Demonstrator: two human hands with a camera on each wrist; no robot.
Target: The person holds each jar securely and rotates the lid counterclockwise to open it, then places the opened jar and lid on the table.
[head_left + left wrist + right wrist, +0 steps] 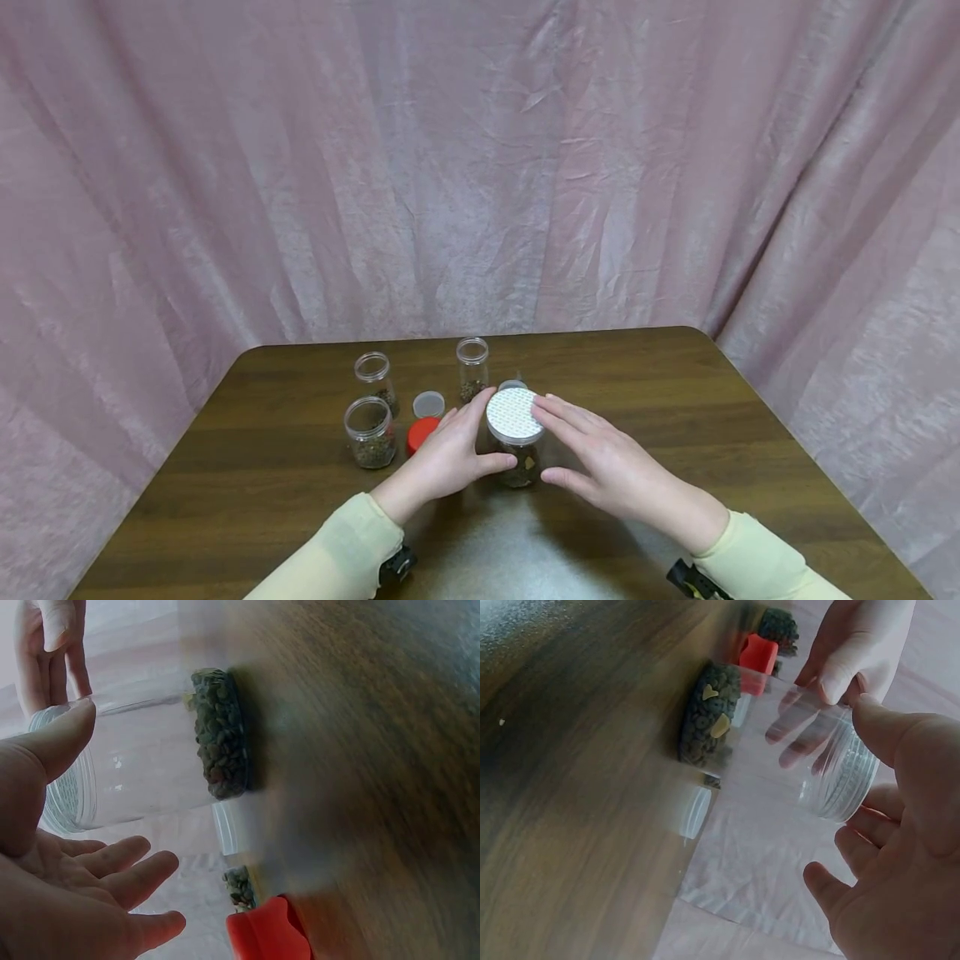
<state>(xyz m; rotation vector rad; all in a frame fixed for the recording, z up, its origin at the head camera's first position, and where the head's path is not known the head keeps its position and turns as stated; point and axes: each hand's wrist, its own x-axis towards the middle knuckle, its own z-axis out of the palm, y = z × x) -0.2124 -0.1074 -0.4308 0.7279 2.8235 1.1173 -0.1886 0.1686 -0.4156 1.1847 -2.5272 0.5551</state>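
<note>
A tall clear jar (522,473) stands upright between my hands, with small dark pellets and a few pale pieces at its bottom. On top of it sits a clear-rimmed lid (513,413) with a white patterned face. My left hand (453,457) is at the jar's left side, its fingers extended and spread from the thumb. In the left wrist view the thumb overlaps the jar's neck; contact is unclear. My right hand (611,461) is on the other side, its straight fingertips at the lid's edge and its thumb apart from the jar.
A red plastic piece (422,433) lies just left of my left hand. Open clear jars with dark contents stand at the front left (371,434), back left (374,382) and back (472,367). A translucent lid (428,404) lies among them; another (513,385) shows behind the jar.
</note>
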